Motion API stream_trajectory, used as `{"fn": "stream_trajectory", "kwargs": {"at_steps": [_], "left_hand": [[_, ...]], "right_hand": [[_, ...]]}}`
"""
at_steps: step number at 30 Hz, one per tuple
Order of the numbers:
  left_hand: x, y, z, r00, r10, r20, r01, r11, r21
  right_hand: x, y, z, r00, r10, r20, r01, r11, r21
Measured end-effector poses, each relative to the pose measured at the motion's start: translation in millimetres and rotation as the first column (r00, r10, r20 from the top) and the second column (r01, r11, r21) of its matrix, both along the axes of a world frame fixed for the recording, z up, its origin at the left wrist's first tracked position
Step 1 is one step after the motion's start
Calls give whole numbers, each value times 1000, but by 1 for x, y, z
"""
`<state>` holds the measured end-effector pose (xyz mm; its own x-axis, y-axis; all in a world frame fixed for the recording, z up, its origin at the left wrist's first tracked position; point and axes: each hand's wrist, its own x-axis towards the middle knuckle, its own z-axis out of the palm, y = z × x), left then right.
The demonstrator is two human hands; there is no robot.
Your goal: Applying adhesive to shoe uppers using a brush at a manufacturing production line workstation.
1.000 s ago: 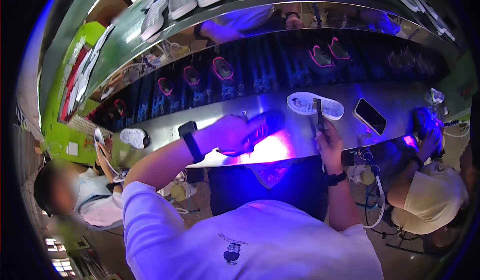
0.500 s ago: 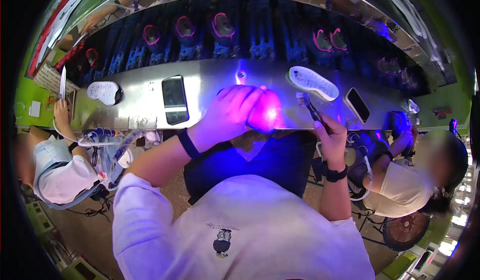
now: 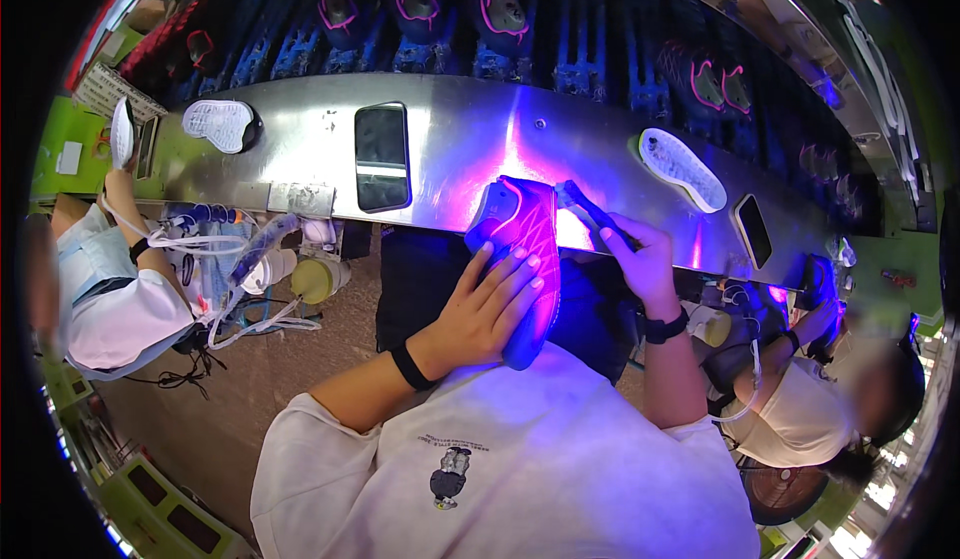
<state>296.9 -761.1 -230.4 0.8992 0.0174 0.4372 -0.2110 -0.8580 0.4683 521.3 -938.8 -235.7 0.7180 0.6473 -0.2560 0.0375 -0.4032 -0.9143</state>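
Observation:
A dark shoe upper [image 3: 540, 227] rests upright against the bench's near edge and my body, its heel opening toward the far end. Violet-blue light falls on it, showing pink lines on its side. My left hand [image 3: 478, 311] lies across its side, fingers pressed on it and holding it. In my right hand [image 3: 645, 259] is a dark-handled brush [image 3: 588, 209], its head close beside the heel end of the upper; whether they touch I cannot tell. What the left thumb does is hidden.
The metal bench [image 3: 460, 109] bears a white sole [image 3: 682, 171], another white sole [image 3: 215, 124], a large phone [image 3: 382, 154] and a smaller one [image 3: 753, 231]. Behind runs a dark conveyor [image 3: 580, 49] with shoe uppers [image 3: 503, 14]. People sit at both sides, near cables and a yellow container [image 3: 318, 279].
The shoe upper has turned from end-on to lengthwise, toward my body. My left hand has shifted down onto its side. The brush has moved leftward up to the upper. My view has tilted.

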Motion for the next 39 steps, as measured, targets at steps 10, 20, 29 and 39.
{"fn": "stream_trajectory", "kwargs": {"at_steps": [10,20,29,39], "left_hand": [[1,5,4,996,-86,-34,86,996,-5],[3,11,4,993,-121,-3,121,990,69],[13,-1,19,996,-54,-64,59,996,65],[48,-31,48,995,43,-90,-38,998,58]], "right_hand": [[-40,-32,-24,996,-65,-68,65,998,-7],[-47,-46,-10,988,-80,-132,80,997,-5],[-72,-81,21,960,-2,-278,7,1000,17],[-68,-95,41,947,-68,-314,103,990,95]]}}
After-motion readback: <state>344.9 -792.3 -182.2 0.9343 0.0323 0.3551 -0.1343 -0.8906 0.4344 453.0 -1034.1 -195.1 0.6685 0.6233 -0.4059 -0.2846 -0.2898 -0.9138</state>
